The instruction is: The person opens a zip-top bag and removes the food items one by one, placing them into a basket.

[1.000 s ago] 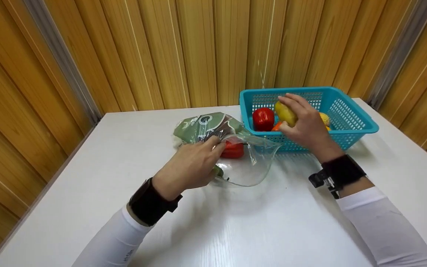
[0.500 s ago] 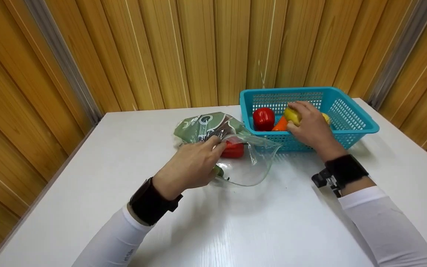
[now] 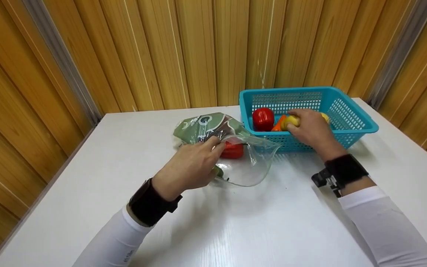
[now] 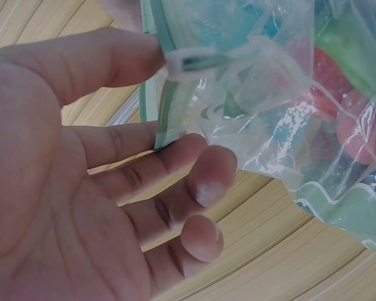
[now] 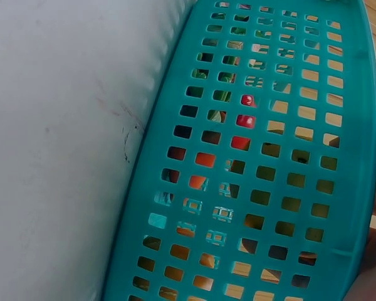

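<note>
My left hand (image 3: pixel 191 165) pinches the open edge of a clear zip bag (image 3: pixel 256 168) with green print; the left wrist view shows the thumb and index finger at the bag's zip edge (image 4: pixel 166 113). Inside the bag are a red pepper (image 3: pixel 232 150) and something green (image 3: pixel 218 171), partly hidden by the hand. Low inside the turquoise basket (image 3: pixel 350 131), my right hand (image 3: pixel 313 128) grips a yellow-green fruit (image 3: pixel 291 121), thumb on the near side. The basket wall hides most of this hand in the right wrist view.
A red bell pepper (image 3: pixel 263 118) and an orange carrot-like piece (image 3: pixel 278 124) lie in the basket left of the fruit. Another yellow item (image 3: pixel 325 118) is partly behind the right hand. The wood-panelled wall (image 3: pixel 198 55) stands behind the white table (image 3: pixel 254 230).
My right hand has carried the yellow-green fruit down and slightly right into the basket, and the fruit now lies lower and more level. The left hand and bag have stayed in place.
</note>
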Action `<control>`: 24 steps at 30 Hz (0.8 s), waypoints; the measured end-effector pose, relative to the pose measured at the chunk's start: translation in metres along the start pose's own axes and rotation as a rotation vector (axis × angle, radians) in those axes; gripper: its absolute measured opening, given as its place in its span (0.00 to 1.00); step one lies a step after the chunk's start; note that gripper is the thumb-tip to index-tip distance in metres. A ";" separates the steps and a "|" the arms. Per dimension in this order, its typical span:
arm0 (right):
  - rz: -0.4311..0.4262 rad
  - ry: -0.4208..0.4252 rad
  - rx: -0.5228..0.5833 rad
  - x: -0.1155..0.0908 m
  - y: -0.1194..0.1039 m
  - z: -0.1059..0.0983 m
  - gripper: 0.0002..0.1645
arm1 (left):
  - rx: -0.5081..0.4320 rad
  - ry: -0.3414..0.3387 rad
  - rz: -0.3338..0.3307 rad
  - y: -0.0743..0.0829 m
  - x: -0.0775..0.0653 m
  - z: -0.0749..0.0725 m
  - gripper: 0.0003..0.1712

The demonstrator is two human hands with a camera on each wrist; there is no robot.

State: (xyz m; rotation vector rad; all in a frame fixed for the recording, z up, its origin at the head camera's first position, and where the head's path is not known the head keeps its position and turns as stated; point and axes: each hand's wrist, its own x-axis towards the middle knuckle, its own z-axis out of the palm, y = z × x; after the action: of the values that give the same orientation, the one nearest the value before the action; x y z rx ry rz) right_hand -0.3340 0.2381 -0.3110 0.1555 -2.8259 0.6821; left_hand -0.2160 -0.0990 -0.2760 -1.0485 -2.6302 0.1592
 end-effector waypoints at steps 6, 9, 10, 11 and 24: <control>-0.015 0.010 -0.009 0.000 0.000 -0.001 0.26 | -0.002 0.016 0.006 0.000 -0.001 0.000 0.31; -0.009 0.006 -0.002 0.000 0.000 -0.002 0.24 | -0.009 0.016 0.005 0.000 -0.001 0.000 0.32; -0.009 0.008 -0.003 0.000 0.000 -0.002 0.24 | -0.012 0.017 0.005 0.000 -0.001 0.000 0.32; -0.011 0.012 -0.007 -0.001 0.000 -0.002 0.23 | -0.014 0.017 0.005 0.000 -0.001 0.000 0.32; -0.055 0.087 -0.010 -0.001 0.000 -0.001 0.17 | -0.024 -0.011 -0.009 0.000 0.000 0.000 0.32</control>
State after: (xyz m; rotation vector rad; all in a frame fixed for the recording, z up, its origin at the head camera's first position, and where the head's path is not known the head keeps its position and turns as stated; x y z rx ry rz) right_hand -0.3330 0.2383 -0.3107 0.1956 -2.7313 0.6468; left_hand -0.2159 -0.0987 -0.2759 -1.0463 -2.6522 0.1321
